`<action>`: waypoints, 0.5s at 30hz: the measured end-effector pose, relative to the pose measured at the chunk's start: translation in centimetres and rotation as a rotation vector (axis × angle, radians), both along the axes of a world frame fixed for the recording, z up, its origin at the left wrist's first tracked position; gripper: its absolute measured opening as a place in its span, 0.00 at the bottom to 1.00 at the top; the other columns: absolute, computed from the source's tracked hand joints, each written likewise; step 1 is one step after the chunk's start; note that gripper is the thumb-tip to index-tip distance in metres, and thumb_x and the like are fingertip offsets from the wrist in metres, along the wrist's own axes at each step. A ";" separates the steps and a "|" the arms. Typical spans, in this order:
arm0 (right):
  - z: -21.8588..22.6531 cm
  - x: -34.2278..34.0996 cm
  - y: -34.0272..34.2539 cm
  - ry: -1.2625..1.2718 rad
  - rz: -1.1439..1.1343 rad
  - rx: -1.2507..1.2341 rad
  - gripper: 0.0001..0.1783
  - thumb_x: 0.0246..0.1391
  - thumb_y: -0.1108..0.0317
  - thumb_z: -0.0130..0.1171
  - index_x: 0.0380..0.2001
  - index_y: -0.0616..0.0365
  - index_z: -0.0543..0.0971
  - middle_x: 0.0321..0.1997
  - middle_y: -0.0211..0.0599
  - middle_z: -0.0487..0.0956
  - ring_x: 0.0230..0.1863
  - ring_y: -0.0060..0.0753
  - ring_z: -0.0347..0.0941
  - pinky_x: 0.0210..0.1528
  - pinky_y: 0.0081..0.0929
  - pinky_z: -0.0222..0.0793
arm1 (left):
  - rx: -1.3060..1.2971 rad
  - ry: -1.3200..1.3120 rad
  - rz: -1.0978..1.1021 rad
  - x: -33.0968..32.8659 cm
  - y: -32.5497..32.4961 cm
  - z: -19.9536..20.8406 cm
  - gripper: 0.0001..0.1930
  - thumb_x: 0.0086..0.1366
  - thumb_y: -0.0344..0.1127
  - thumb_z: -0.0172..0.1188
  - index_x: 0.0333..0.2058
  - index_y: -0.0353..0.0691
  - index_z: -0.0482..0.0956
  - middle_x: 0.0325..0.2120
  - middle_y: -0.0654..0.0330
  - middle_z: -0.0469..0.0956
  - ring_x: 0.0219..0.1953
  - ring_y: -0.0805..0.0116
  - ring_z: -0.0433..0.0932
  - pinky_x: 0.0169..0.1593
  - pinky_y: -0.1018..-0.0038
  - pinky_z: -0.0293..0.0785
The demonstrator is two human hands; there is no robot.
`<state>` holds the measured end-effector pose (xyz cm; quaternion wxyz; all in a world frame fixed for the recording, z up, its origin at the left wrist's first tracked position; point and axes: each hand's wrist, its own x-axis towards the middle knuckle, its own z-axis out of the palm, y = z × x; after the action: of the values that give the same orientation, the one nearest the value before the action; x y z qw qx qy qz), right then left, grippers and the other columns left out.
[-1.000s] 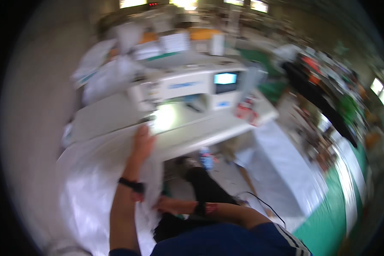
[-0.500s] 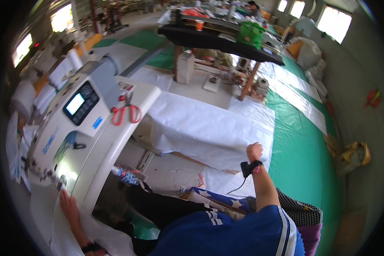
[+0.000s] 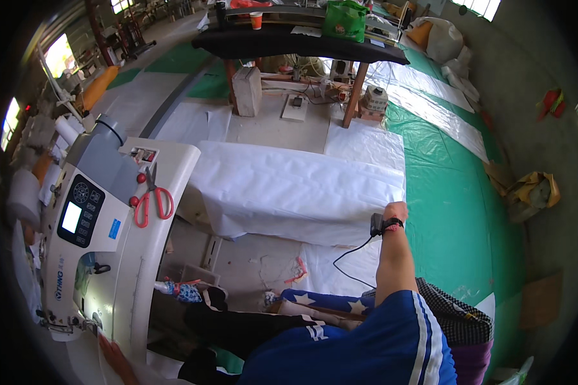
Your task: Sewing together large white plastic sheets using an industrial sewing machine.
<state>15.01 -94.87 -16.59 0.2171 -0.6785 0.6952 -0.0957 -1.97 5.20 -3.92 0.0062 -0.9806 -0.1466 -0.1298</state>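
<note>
At the lower left, my left hand (image 3: 114, 357) lies beside the needle area of a white sewing machine (image 3: 54, 269). Its visible fingers are stretched out, partly cut off by shadow and the machine; pale fabric lies around the wrist. My right arm reaches forward, and my right hand (image 3: 395, 210) is closed at the right end of a white sheet (image 3: 289, 186) draped over a low bench. Whatever is inside those fingers is hidden. A black strap with a small device (image 3: 377, 224) and cable circles my right wrist.
Red-handled scissors (image 3: 153, 202) rest on the machine's table (image 3: 167, 168). Beside my right arm are folded star-patterned cloth (image 3: 324, 301) and checked cloth (image 3: 456, 321). Green sheeting (image 3: 443, 224) covers the floor at right. Farther off stands a black-topped table (image 3: 289, 46) with a green bag (image 3: 345, 20).
My view has shifted, so the machine appears lower and farther left. My right hand has moved toward the far right edge of the white sheet, still closed. My left hand stays by the needle.
</note>
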 end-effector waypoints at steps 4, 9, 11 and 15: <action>0.5 -0.7 -0.4 -0.093 0.240 -0.078 0.13 0.43 0.69 0.54 0.32 0.65 0.79 0.37 0.56 0.78 0.41 0.55 0.75 0.44 0.41 0.71 | -0.056 -0.027 -0.004 -0.2 0.6 -0.2 0.24 0.68 0.38 0.40 0.59 0.31 0.58 0.61 0.47 0.56 0.63 0.53 0.55 0.64 0.66 0.49; 0.1 0.2 -0.3 0.022 0.384 -0.146 0.11 0.43 0.69 0.54 0.30 0.63 0.80 0.37 0.52 0.79 0.42 0.55 0.75 0.44 0.41 0.71 | -0.001 -0.002 -0.014 -0.3 0.9 0.1 0.23 0.68 0.37 0.41 0.59 0.31 0.58 0.60 0.47 0.57 0.62 0.53 0.56 0.64 0.67 0.50; -0.5 0.4 -0.8 -0.037 0.237 -0.362 0.09 0.41 0.71 0.55 0.26 0.65 0.79 0.34 0.55 0.79 0.37 0.55 0.76 0.42 0.42 0.73 | -0.022 -0.024 -0.018 -0.4 0.8 0.2 0.23 0.68 0.36 0.41 0.59 0.31 0.58 0.60 0.47 0.58 0.62 0.53 0.57 0.64 0.67 0.50; -1.9 0.6 -2.0 -0.021 0.347 -0.226 0.08 0.41 0.72 0.56 0.25 0.65 0.79 0.32 0.55 0.79 0.34 0.55 0.77 0.38 0.43 0.73 | -0.041 -0.024 -0.027 -0.5 0.5 0.2 0.23 0.68 0.36 0.42 0.58 0.30 0.59 0.60 0.47 0.58 0.62 0.53 0.57 0.64 0.67 0.51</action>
<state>15.64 -96.88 -18.52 0.1600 -0.8070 0.5507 -0.1412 -2.48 5.71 -3.72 -0.0176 -0.9808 -0.1359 -0.1387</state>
